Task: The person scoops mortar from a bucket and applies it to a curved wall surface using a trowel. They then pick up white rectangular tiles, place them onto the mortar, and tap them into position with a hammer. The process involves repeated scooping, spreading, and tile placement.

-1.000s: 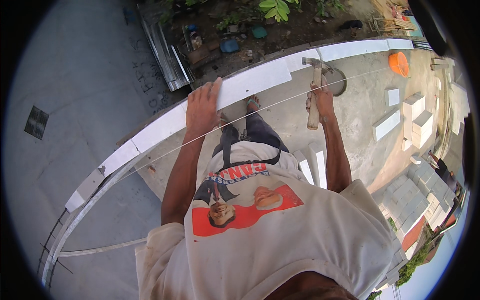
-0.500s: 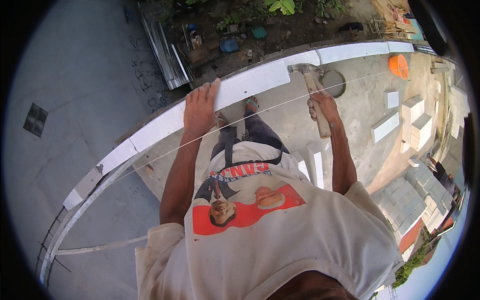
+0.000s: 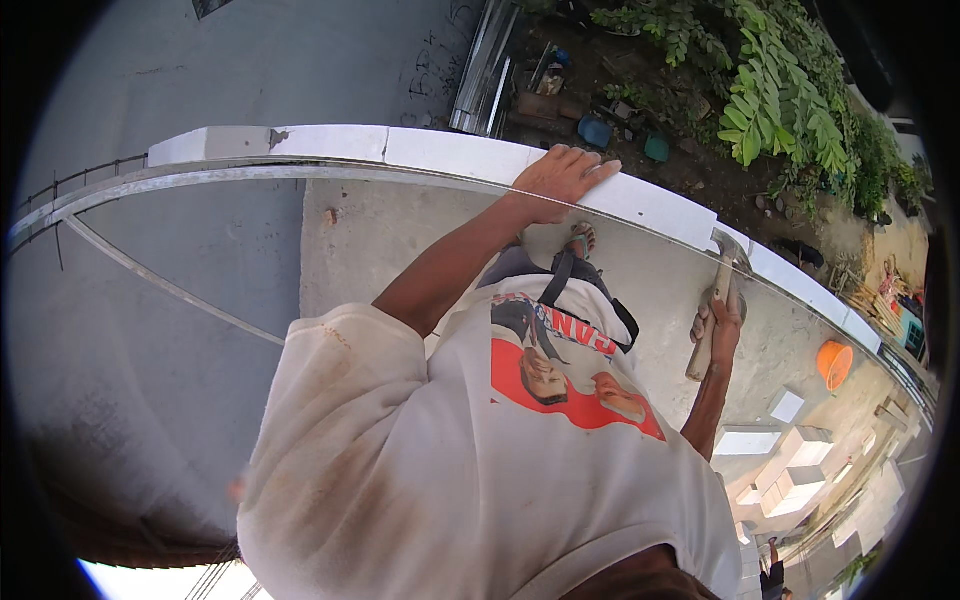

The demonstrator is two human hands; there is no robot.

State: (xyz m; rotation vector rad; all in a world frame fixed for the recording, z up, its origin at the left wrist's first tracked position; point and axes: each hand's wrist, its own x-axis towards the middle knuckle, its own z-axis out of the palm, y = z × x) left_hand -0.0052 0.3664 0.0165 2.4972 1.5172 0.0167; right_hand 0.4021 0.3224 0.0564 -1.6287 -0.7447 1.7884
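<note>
My left hand (image 3: 560,182) rests on top of a row of white blocks (image 3: 460,153), fingers apart and lying across the block's upper face. My right hand (image 3: 722,325) is closed round the wooden handle of a hammer (image 3: 700,350), whose metal head is beside a step in the block row. A thin taut string runs along the row, past both hands. My sandaled foot (image 3: 582,240) shows below on the concrete floor (image 3: 380,240).
An orange bucket (image 3: 834,365) and stacked white blocks (image 3: 800,450) are at right. Beyond the wall lie dirt, plants (image 3: 760,100) and metal sheets (image 3: 480,70). Thin bars (image 3: 60,200) edge the left end. Another person (image 3: 771,575) is at bottom right.
My view has swung leftward, shifting the scene and turning the row flatter. My left hand stays on the blocks; my right still grips the hammer at the step.
</note>
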